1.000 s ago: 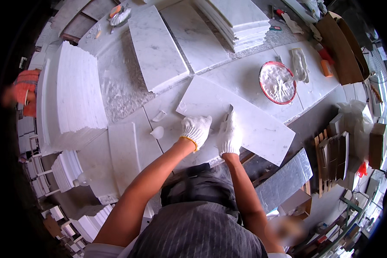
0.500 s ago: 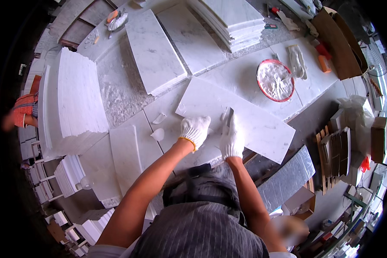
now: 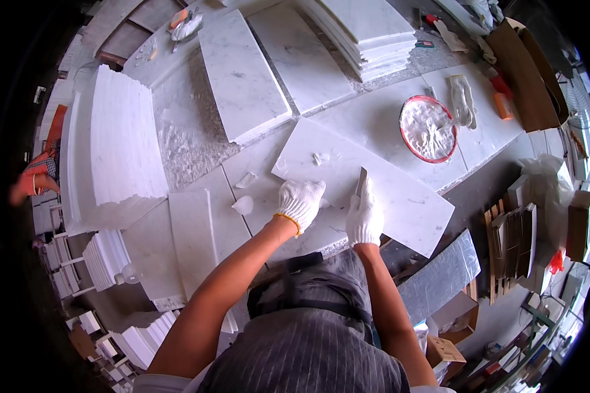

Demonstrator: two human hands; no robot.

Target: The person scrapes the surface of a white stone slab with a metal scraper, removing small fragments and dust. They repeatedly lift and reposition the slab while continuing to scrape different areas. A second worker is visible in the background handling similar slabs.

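My left hand (image 3: 301,201), in a white knit glove with a yellow cuff edge, is closed at the near left edge of a pale marble slab (image 3: 400,190). Whatever its fingers hold, if anything, is hidden. My right hand (image 3: 365,221), gloved too, grips a putty knife over the same slab. Its narrow metal blade (image 3: 362,181) points away from me. A small white dab of paste (image 3: 320,158) sits on the slab, beyond the left hand. White shards (image 3: 242,205) lie left of my left hand.
A red-rimmed bowl of white paste (image 3: 428,129) stands at the right, beside a glove (image 3: 462,101). Stacked slabs (image 3: 367,29) rise at the back, and more slabs (image 3: 124,137) stand at the left. Cardboard boxes (image 3: 524,75) and a grey slab (image 3: 439,275) are to the right.
The putty knife in my right hand has shifted right, away from the white dab, which now shows clearly on the slab. My left hand stays almost in place.
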